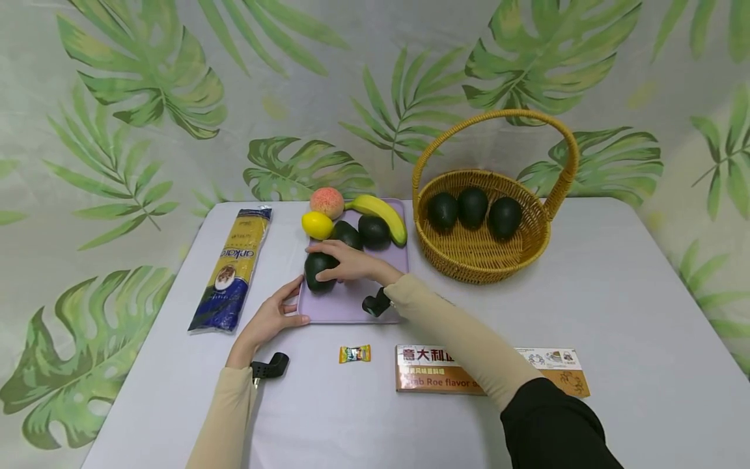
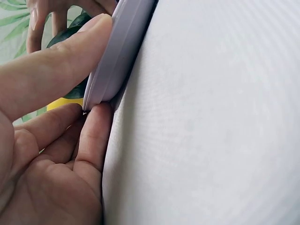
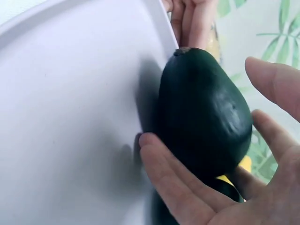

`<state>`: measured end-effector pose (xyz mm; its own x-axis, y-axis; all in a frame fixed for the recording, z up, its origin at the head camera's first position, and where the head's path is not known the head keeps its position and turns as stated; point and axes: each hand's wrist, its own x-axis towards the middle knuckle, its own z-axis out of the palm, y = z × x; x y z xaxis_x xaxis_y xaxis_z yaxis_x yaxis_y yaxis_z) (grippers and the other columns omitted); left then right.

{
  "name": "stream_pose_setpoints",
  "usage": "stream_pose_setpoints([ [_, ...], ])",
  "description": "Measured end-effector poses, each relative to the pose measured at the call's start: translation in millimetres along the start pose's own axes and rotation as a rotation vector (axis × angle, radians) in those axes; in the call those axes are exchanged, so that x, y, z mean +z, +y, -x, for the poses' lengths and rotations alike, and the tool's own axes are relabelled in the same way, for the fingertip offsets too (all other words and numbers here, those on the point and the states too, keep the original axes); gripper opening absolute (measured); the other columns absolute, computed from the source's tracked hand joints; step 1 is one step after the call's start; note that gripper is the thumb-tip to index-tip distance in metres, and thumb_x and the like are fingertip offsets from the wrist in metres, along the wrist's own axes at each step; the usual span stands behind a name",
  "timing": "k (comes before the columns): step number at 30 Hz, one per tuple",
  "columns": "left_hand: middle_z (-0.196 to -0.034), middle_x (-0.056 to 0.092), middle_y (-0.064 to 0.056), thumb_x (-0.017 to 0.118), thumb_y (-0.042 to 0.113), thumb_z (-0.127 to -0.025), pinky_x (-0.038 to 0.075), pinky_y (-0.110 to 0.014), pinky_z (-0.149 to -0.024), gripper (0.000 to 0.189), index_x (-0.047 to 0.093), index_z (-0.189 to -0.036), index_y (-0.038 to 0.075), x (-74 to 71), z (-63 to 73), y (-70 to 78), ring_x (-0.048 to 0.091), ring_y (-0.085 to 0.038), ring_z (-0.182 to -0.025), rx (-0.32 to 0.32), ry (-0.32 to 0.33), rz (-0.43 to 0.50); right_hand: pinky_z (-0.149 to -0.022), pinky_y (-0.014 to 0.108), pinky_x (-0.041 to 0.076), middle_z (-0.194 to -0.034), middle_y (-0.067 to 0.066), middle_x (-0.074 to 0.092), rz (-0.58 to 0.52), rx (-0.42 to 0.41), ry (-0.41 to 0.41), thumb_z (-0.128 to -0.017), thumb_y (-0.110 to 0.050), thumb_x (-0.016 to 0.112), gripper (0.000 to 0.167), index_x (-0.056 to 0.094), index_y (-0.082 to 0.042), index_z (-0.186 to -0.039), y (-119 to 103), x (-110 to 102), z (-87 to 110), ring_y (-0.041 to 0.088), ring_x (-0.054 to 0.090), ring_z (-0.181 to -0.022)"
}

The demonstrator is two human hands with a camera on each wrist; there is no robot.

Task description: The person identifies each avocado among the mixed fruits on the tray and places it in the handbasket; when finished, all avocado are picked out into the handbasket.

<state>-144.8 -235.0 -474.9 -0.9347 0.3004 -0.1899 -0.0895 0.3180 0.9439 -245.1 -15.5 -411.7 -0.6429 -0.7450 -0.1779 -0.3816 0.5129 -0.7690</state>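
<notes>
A dark green avocado [image 1: 319, 271] sits at the left side of the lilac tray [image 1: 357, 312]. My right hand [image 1: 350, 260] reaches over it and holds it between spread fingers, as the avocado [image 3: 201, 112] in the right wrist view shows. At the tray's near left corner, my left hand [image 1: 275, 312] grips the rim, thumb on the rim and other fingers against the side [image 2: 110, 70]. Farther back on the tray lie two more avocados [image 1: 374, 232], a banana [image 1: 381, 213], a lemon [image 1: 317, 225] and a peach [image 1: 327, 202].
Right of the tray stands a wicker basket [image 1: 480, 270] with a tall handle and three avocados [image 1: 505, 217] inside. A pasta packet [image 1: 231, 270] lies at the left. Nearer me are a small wrapped candy [image 1: 355, 354] and a flat box [image 1: 433, 371], partly under my right forearm.
</notes>
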Motion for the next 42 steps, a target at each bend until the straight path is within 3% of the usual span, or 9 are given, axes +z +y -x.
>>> stream_pose_setpoints([
  [3, -0.152, 0.022, -0.024, 0.076, 0.009, -0.082, 0.049, -0.030, -0.092, 0.092, 0.019, -0.154, 0.011, -0.1, -0.2, 0.1, 0.046, -0.041, -0.123, 0.003, 0.000, 0.000, -0.086, 0.032, 0.050, -0.155, 0.015, 0.018, 0.018, 0.020, 0.013, -0.093, -0.025, 0.063, 0.057, 0.042, -0.019, -0.146, -2, 3, -2.8, 0.029, 0.028, -0.137],
  [9, -0.151, 0.024, -0.023, 0.076, 0.009, -0.082, 0.050, -0.029, -0.091, 0.092, 0.019, -0.154, 0.010, 0.0, 0.1, 0.8, 0.046, -0.041, -0.124, 0.007, -0.008, 0.012, -0.110, 0.038, 0.029, -0.144, 0.009, 0.042, 0.066, -0.062, 0.067, -0.090, -0.019, 0.067, 0.046, 0.054, -0.012, -0.134, 1, 5, 1.8, 0.024, 0.030, -0.135],
  [16, -0.152, 0.023, -0.023, 0.076, 0.009, -0.082, 0.049, -0.030, -0.093, 0.093, 0.018, -0.154, 0.011, -0.9, 0.9, -0.4, 0.046, -0.040, -0.124, -0.005, 0.000, 0.011, -0.107, 0.036, 0.031, -0.136, 0.006, 0.047, -0.023, -0.148, 0.038, -0.090, -0.021, 0.068, 0.038, 0.057, -0.012, -0.126, 11, -3, 27.9, 0.021, 0.035, -0.127],
  [23, -0.152, 0.022, -0.025, 0.076, 0.006, -0.082, 0.048, -0.032, -0.094, 0.093, 0.017, -0.154, 0.009, -0.8, 0.6, -0.1, 0.045, -0.041, -0.124, -0.016, 0.004, 0.020, -0.104, 0.042, 0.034, -0.137, 0.005, 0.042, -0.149, -0.141, 0.016, -0.093, -0.022, 0.063, 0.037, 0.053, -0.016, -0.128, 28, -29, 69.8, 0.021, 0.034, -0.125],
  [27, -0.151, 0.022, -0.026, 0.075, 0.006, -0.082, 0.047, -0.034, -0.096, 0.093, 0.016, -0.154, 0.008, -0.7, 1.0, -0.6, 0.044, -0.042, -0.125, -0.015, -0.001, 0.024, -0.092, 0.046, 0.046, -0.141, 0.002, 0.038, -0.236, -0.102, 0.018, -0.095, -0.025, 0.061, 0.042, 0.048, -0.021, -0.135, 37, -49, 101.9, 0.022, 0.040, -0.120],
  [30, -0.151, 0.023, -0.026, 0.076, 0.008, -0.082, 0.047, -0.035, -0.096, 0.093, 0.016, -0.154, 0.007, -0.3, 0.5, -0.5, 0.044, -0.043, -0.124, -0.009, -0.004, 0.013, -0.085, 0.050, 0.049, -0.142, 0.001, 0.037, -0.271, -0.067, 0.067, -0.095, -0.028, 0.061, 0.045, 0.046, -0.025, -0.138, 44, -67, 128.7, 0.025, 0.047, -0.112],
  [35, -0.150, 0.024, -0.025, 0.077, 0.010, -0.082, 0.047, -0.036, -0.096, 0.094, 0.017, -0.154, 0.008, -0.2, -0.5, -1.1, 0.045, -0.042, -0.124, -0.011, 0.001, -0.008, -0.086, 0.051, 0.049, -0.148, 0.003, 0.031, -0.272, -0.022, 0.193, -0.097, -0.026, 0.058, 0.049, 0.041, -0.022, -0.143, 58, -97, 168.9, 0.029, 0.052, -0.108],
  [40, -0.150, 0.024, -0.025, 0.077, 0.010, -0.081, 0.046, -0.038, -0.097, 0.094, 0.017, -0.154, 0.008, -0.4, -0.4, -1.3, 0.045, -0.043, -0.124, -0.016, 0.005, -0.021, -0.086, 0.048, 0.049, -0.151, 0.009, 0.024, -0.262, 0.039, 0.314, -0.099, -0.026, 0.054, 0.052, 0.035, -0.018, -0.147, 80, -123, 198.0, 0.033, 0.059, -0.091],
  [42, -0.150, 0.024, -0.026, 0.077, 0.011, -0.082, 0.046, -0.039, -0.097, 0.095, 0.016, -0.154, 0.007, -0.2, 0.0, -0.7, 0.045, -0.043, -0.124, -0.014, 0.004, -0.025, -0.087, 0.047, 0.049, -0.149, 0.009, 0.024, -0.272, 0.070, 0.349, -0.099, -0.026, 0.053, 0.052, 0.034, -0.018, -0.147, 89, -130, 205.9, 0.032, 0.059, -0.093],
])
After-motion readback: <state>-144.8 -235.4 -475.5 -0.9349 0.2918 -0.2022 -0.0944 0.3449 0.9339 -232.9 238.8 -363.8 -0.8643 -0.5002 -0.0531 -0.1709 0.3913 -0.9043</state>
